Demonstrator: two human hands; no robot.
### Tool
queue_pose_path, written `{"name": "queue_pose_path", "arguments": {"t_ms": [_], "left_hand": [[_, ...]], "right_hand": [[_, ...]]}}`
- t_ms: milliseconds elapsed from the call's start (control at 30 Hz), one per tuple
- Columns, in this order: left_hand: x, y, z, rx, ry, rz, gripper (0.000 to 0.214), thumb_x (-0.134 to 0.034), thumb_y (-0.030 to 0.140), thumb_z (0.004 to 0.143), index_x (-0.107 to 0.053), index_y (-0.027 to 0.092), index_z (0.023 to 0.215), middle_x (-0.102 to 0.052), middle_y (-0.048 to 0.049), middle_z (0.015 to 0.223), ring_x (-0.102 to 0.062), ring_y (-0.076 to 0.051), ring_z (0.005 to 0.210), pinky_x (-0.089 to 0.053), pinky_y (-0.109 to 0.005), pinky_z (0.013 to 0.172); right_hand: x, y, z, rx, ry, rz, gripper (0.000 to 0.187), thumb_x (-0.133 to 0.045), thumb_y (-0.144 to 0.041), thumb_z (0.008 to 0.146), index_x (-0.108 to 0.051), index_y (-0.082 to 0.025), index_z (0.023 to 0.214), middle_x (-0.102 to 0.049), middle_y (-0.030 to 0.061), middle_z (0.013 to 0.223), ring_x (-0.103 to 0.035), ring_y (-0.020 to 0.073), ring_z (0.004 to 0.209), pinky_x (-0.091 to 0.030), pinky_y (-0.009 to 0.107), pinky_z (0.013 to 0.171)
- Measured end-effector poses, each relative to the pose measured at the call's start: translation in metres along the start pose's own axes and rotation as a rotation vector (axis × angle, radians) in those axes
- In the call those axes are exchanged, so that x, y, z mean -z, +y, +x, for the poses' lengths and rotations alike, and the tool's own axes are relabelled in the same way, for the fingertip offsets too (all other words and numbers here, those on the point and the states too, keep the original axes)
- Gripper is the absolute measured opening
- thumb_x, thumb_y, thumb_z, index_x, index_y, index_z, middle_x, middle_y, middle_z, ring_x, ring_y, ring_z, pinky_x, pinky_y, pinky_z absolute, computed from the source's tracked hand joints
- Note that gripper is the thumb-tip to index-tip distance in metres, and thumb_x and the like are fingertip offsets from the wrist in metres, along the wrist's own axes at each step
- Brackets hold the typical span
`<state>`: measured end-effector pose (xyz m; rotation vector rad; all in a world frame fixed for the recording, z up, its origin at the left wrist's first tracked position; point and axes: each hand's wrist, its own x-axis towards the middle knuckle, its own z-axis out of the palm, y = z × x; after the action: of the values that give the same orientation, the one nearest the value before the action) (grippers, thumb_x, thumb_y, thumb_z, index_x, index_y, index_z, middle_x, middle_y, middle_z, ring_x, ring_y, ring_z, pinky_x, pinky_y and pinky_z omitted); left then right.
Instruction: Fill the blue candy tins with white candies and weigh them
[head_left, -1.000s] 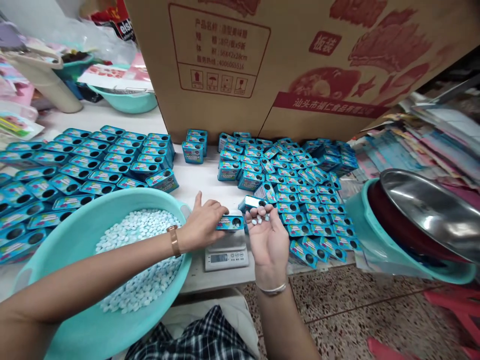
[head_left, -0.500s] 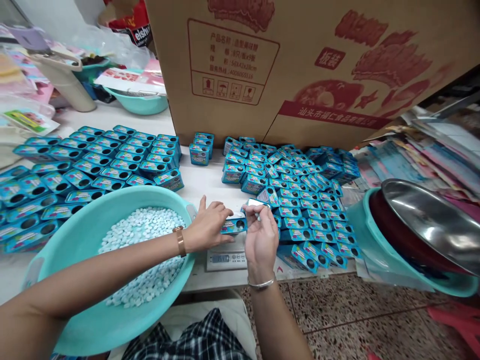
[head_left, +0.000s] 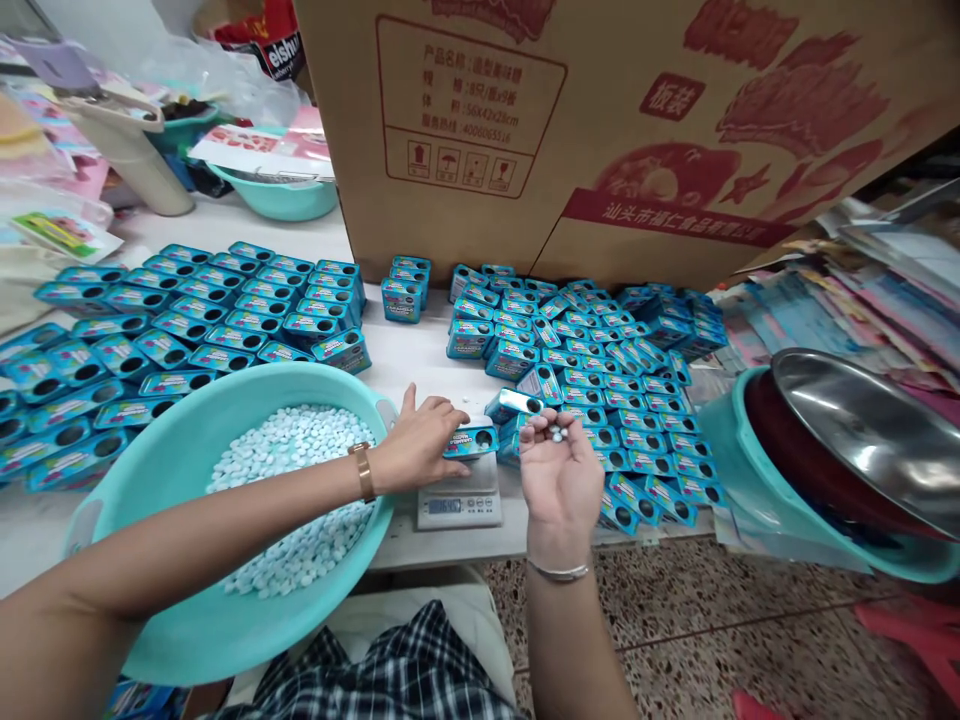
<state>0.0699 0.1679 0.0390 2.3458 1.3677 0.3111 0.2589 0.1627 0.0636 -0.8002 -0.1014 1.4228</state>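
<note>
My left hand (head_left: 420, 440) has its thumb and fingers around the left end of a small blue candy box (head_left: 471, 441). That box lies on a digital scale (head_left: 459, 508), its dark round opening facing up. To the right, my right hand (head_left: 561, 480) is turned palm up with its fingers curled, holding a few small white candies (head_left: 556, 433) near the fingertips. Beneath my left forearm stands a large turquoise basin (head_left: 172, 440) with many white candies (head_left: 300, 450) in it. A tilted blue box (head_left: 514, 404) sits just behind my right fingers.
Rows of blue boxes stand at the left (head_left: 225, 310) and right (head_left: 592, 380). Behind them rises a big cardboard carton (head_left: 480, 230). A metal bowl (head_left: 862, 440) rests over a turquoise tub (head_left: 739, 430) at the right. A loose white candy (head_left: 466, 400) lies behind the scale.
My right hand has moved right, away from the box on the scale, and turned its palm up, showing the candies. The left hand stays at the box. The scale's display has changed.
</note>
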Motion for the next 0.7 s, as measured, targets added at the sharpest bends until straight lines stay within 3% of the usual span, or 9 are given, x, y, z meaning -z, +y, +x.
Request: {"name": "queue_pose_path", "arguments": {"t_ms": [167,233,333,433,567,700], "left_hand": [[-0.005,-0.001,0.001,0.02,0.02,-0.054,0.035,-0.07,0.036,0.075,-0.058,0.022,0.105,-0.068,-0.0051,0.1,-0.058,-0.028,0.106,-0.011,-0.065,0.111],[0.0,0.001,0.0,0.017,0.087,-0.121,0.032,-0.07,0.029,0.074,-0.058,0.021,0.102,-0.067,-0.0036,0.098,-0.06,-0.025,0.1,-0.02,-0.059,0.111],[0.022,0.007,-0.007,-0.019,0.246,-0.256,0.032,-0.067,0.023,0.074,-0.058,0.019,0.105,-0.063,-0.0038,0.099,-0.061,-0.02,0.093,-0.044,-0.04,0.094],[0.056,0.02,-0.015,-0.109,0.314,-0.262,0.031,-0.063,0.016,0.076,-0.059,0.018,0.107,-0.058,-0.0043,0.097,-0.058,-0.017,0.088,-0.048,-0.028,0.077],[0.094,0.044,-0.021,-0.24,0.081,0.124,0.036,-0.055,0.009,0.078,-0.061,0.019,0.112,-0.056,-0.0052,0.093,-0.055,-0.019,0.082,-0.045,-0.03,0.07],[0.107,0.068,-0.014,-0.315,-0.173,0.502,0.028,-0.05,0.005,0.078,-0.065,0.013,0.1,-0.06,-0.0107,0.097,-0.055,-0.026,0.089,-0.044,-0.038,0.074]], "right_hand": [[0.024,-0.006,-0.007,0.066,0.083,-0.004,0.009,-0.058,-0.027,0.085,-0.058,-0.019,0.081,-0.061,-0.0013,0.079,-0.061,0.0106,0.075,-0.054,0.027,0.074],[0.03,-0.002,-0.01,0.061,0.112,0.004,0.01,-0.058,-0.028,0.085,-0.058,-0.019,0.081,-0.062,-0.0017,0.079,-0.062,0.0104,0.075,-0.054,0.029,0.078],[0.03,0.01,-0.014,0.021,0.125,0.025,0.011,-0.057,-0.029,0.086,-0.058,-0.019,0.08,-0.064,-0.0014,0.078,-0.064,0.0107,0.076,-0.055,0.03,0.082],[0.018,0.031,-0.013,-0.062,0.073,0.057,0.01,-0.057,-0.027,0.086,-0.059,-0.018,0.083,-0.066,0.0002,0.082,-0.065,0.0116,0.08,-0.054,0.029,0.081],[-0.004,0.069,0.001,-0.216,-0.109,0.085,0.011,-0.052,-0.023,0.087,-0.057,-0.019,0.079,-0.064,-0.0013,0.075,-0.063,0.0097,0.072,-0.053,0.023,0.074],[-0.019,0.103,0.012,-0.22,-0.263,0.053,0.02,-0.048,-0.023,0.087,-0.054,-0.02,0.069,-0.057,-0.0029,0.063,-0.057,0.0102,0.061,-0.052,0.022,0.064]]}}
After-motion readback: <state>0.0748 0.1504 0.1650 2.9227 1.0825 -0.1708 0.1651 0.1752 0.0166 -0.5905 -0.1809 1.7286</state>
